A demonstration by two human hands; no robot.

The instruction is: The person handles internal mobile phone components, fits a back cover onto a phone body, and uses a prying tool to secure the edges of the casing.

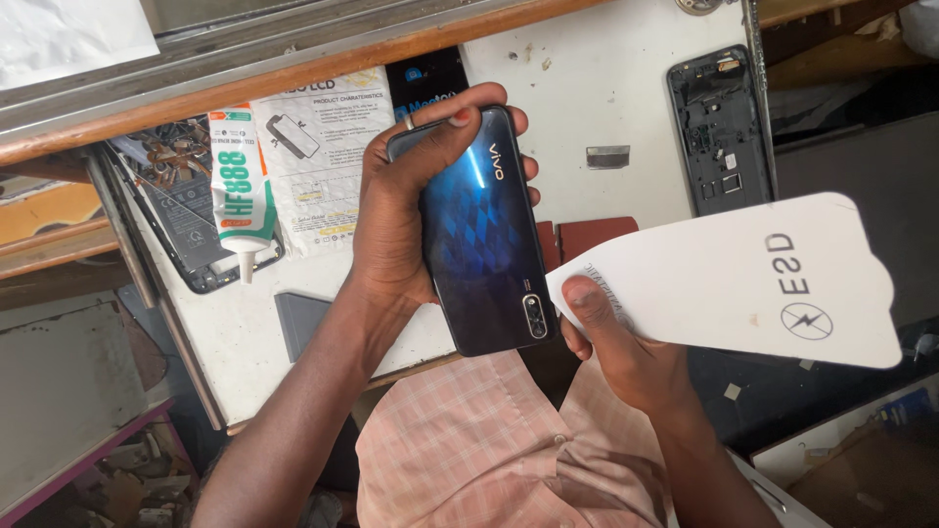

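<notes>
Phone [486, 235] held back-up over the table [606, 88], left hand [401, 210] grip wrapped shut around its far end. Back glossy dark blue, diamond-patterned. Right hand [611, 342] grip pinches a white film sheet [743, 284] just right.

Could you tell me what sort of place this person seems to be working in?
Probably a phone repair bench. The left hand grips a blue phone, the right hand holds a white protective sheet, and a bare phone frame and glue tube lie on the worktop.
</notes>
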